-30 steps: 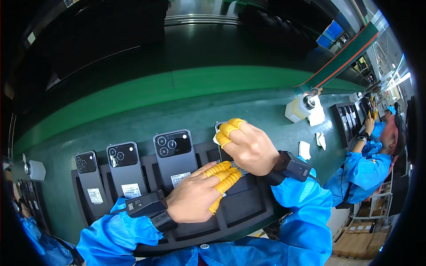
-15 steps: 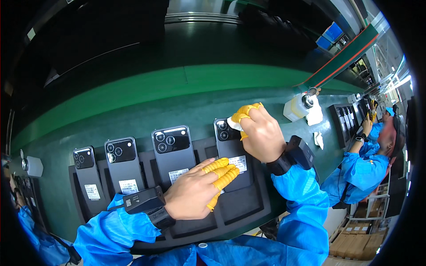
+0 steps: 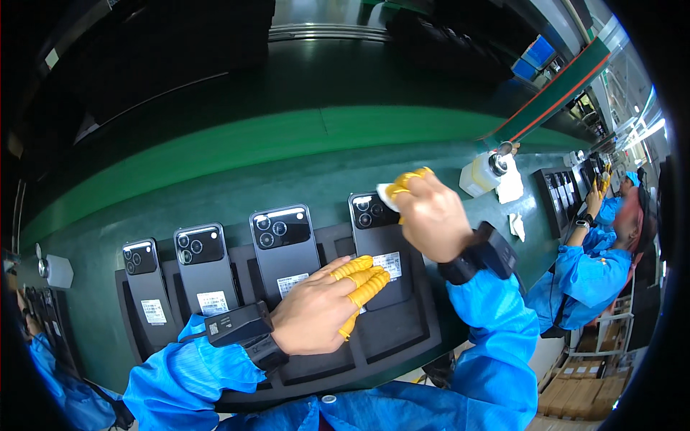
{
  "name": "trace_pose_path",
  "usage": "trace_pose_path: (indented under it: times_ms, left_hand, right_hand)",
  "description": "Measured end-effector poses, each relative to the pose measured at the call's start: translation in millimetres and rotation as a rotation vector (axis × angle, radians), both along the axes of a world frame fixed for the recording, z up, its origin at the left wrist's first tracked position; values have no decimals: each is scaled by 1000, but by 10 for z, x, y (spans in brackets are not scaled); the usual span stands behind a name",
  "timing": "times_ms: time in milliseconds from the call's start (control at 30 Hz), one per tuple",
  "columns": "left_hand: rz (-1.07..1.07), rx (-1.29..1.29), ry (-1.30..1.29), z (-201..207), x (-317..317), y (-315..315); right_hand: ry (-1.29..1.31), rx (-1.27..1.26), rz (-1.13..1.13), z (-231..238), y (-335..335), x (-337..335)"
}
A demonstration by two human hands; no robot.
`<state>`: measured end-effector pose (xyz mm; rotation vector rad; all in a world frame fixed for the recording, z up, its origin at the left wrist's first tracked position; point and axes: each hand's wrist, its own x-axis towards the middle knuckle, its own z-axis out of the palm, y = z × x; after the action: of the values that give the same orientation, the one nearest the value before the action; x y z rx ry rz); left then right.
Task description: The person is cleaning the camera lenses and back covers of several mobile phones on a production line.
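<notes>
Four phones lie face down in a black tray [image 3: 402,348], their dark camera panels toward the far side and white labels on their backs. My left hand [image 3: 316,309], in yellow finger cots, rests with outstretched fingers on the lower back of the rightmost phone [image 3: 370,241], partly covering its label. My right hand [image 3: 435,219], also in yellow finger cots, pinches a folded white wipe [image 3: 387,195] at the right side of that phone's camera panel. To the left are a second phone [image 3: 287,248], a third phone [image 3: 205,266] and the leftmost phone [image 3: 149,287].
A white bottle [image 3: 480,174] stands on the green bench [image 3: 323,169] beside white paper [image 3: 510,179] and a crumpled scrap [image 3: 517,226]. Another bottle [image 3: 57,271] is at far left. A co-worker in blue [image 3: 589,280] works at right by another black tray [image 3: 559,201].
My right hand and the wipe have shifted slightly right across the camera panel, uncovering more of its lenses. My left hand stays on the same phone. The view has moved a little.
</notes>
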<state>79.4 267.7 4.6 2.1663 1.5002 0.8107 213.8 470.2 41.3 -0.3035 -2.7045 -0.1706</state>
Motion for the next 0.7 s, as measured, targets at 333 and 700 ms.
trace_pose_path:
  times_ms: [333,700]
  left_hand:
    - [-11,-31,24,-9,10,10]
    - [7,0,6,-5,2,-1]
  right_hand:
    - [71,-124,67,-36,-83,-53]
    - [-20,-199,195,12,-33,201]
